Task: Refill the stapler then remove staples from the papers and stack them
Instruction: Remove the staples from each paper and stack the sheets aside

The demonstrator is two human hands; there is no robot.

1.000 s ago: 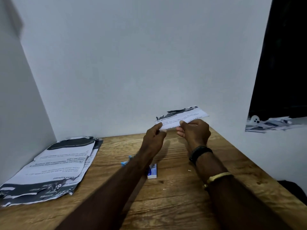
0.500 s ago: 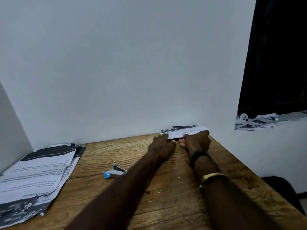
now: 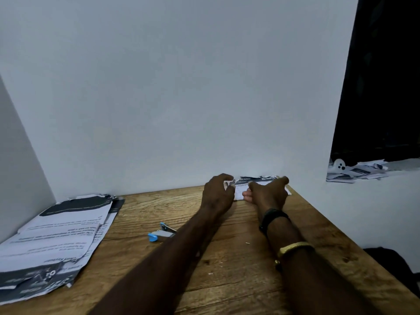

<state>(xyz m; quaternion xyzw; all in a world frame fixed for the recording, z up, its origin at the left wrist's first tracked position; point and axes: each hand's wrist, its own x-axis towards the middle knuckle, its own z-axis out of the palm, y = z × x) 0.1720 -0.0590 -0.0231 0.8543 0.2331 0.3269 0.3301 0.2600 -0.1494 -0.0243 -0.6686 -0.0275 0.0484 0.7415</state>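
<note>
A printed paper sheet (image 3: 241,192) lies flat at the far right corner of the wooden table (image 3: 227,269), against the wall. My left hand (image 3: 217,194) arches over the sheet's left edge with its fingers loosely curled. My right hand (image 3: 269,194) rests on the sheet's right part, thumb lifted and fingers spread; neither hand is clamped on the paper. A small grey and blue stapler (image 3: 160,234) lies mid-table, partly hidden by my left forearm. A stack of printed papers (image 3: 61,235) sits at the left edge.
White walls close the table at the back and left. Beyond the right wall, a ledge holds more loose papers (image 3: 359,170) and a white object (image 3: 339,165). Tiny staple bits (image 3: 210,273) dot the wood near my forearms.
The sheet went from being held up in both hands to lying on the table at the far right corner. My fingers have loosened from it. The camera view shifted right.
</note>
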